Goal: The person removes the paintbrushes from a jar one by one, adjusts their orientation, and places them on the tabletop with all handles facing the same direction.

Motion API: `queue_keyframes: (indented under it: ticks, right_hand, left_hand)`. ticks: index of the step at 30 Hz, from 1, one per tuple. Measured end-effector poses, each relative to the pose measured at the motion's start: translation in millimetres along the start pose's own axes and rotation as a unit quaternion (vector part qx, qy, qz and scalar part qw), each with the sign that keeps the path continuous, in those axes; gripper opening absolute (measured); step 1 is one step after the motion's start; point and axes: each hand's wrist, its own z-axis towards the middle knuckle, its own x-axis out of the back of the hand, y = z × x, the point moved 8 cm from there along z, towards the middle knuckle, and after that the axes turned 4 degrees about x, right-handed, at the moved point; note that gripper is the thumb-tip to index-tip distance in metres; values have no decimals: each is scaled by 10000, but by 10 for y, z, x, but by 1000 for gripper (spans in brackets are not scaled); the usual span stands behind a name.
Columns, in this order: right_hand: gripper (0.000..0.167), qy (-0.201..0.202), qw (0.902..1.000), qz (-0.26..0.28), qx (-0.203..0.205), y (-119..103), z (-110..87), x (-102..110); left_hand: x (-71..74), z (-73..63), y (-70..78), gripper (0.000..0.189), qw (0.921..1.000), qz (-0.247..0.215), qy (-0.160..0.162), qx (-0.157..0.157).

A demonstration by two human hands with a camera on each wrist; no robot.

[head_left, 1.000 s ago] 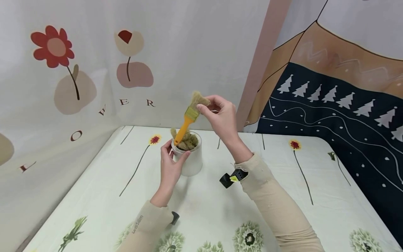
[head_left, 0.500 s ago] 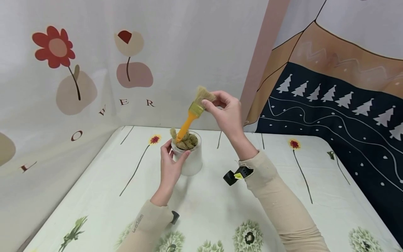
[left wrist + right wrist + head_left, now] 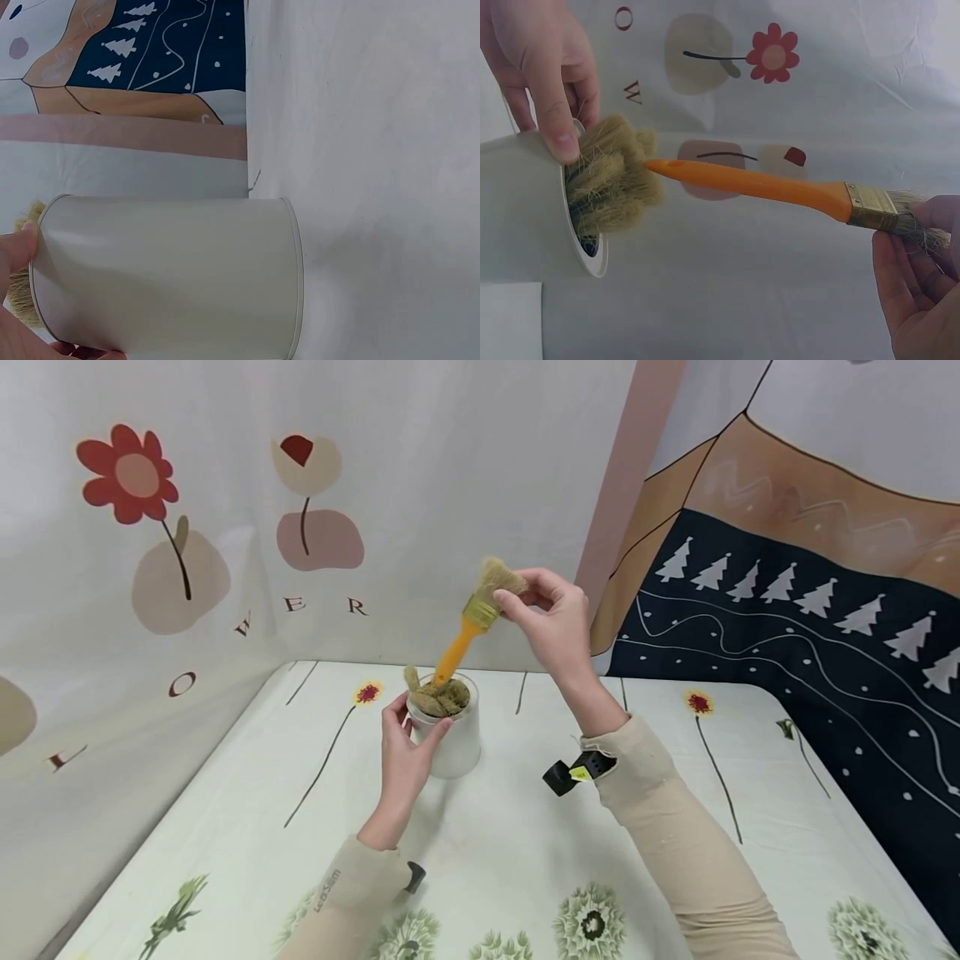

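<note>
A white cylindrical canister stands on the table, and my left hand grips its rim from the left, thumb on the near side. Tufts of tan bristles bulge from its mouth; whatever is below them inside is hidden. Above it, my right hand pinches a paintbrush by its bristles near the metal band. The orange handle points down toward the canister, its tip overlapping the tufts in the head view. In the left wrist view, the canister wall fills the lower middle, fingers at its rim end.
A pale flower-printed cloth covers the table. Behind it hangs a white curtain with flower prints, and a dark cloth with tree prints hangs at right. Each wrist wears a camera; the right one shows black.
My right hand has moved up and to the right with the paintbrush, lifting the handle's tip from the canister's near-left rim to over the tufts. The left hand and canister have stayed put.
</note>
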Motion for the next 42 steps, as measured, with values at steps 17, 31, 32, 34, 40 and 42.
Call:
queue_keyframes:
  ticks: [17,31,32,34,40,42]
  right_hand:
    - [23,132,9999,-17,-56,29,29,169]
    - [24,300,9995,-34,-94,50,50,372]
    - [24,298,9995,-40,-104,52,52,387]
    - [25,294,9995,-47,-136,58,52,416]
    - [26,325,9990,-132,-274,98,46,500]
    - [26,341,9989,-153,-285,109,45,523]
  left_hand:
    - [-12,-2,-10,81,9998,139,-15,110]
    - [-8,-9,-2,81,9998,149,0,102]
    - [-7,-10,-1,82,9998,153,8,102]
    - [-5,-11,-3,81,9998,152,12,100]
    - [-5,-20,-4,81,9999,122,19,51]
    - [-5,-19,-4,81,9999,122,28,55]
